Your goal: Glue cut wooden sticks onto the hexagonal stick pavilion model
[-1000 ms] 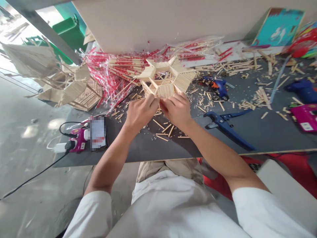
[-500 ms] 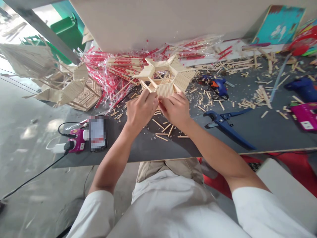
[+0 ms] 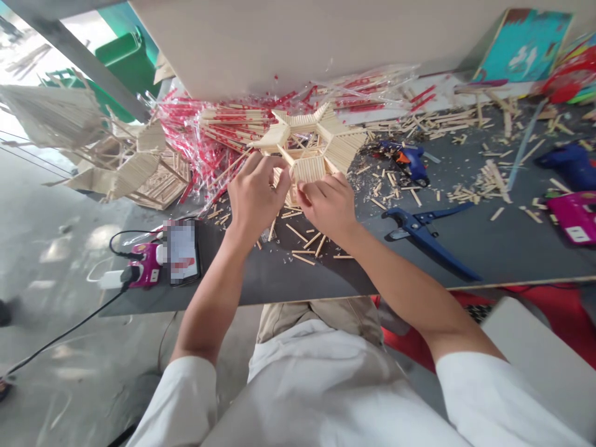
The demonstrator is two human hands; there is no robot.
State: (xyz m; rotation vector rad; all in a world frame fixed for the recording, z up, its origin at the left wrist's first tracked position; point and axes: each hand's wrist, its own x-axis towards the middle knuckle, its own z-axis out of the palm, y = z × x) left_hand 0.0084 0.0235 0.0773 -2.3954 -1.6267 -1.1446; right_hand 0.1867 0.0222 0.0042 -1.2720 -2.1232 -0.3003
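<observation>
In the middle of the bench stands a star-shaped model of thin wooden sticks [image 3: 342, 149], with slatted panels around an open centre. My right hand [image 3: 330, 205] is closed at the model's front panel, its thumb and fingertips pinching the lower edge. On the front left side, my left hand [image 3: 256, 195] is beside the model with thumb and fingers apart; nothing shows between them, though some fingertips are hidden. Cut stick pieces [image 3: 305, 242] lie loose under and in front of both hands.
Red-tipped sticks in plastic wrap [image 3: 223, 133] lie behind. At right are blue cutters [image 3: 428, 239], a blue glue gun [image 3: 412, 164] and stick scraps [image 3: 493, 180]. A phone [image 3: 184, 251] and a purple power strip [image 3: 148, 264] sit at left, near a larger stick model [image 3: 125, 167].
My left hand has moved a little left and away from my right hand, its thumb and fingers parting. My right hand and the stick model stay nearly in place.
</observation>
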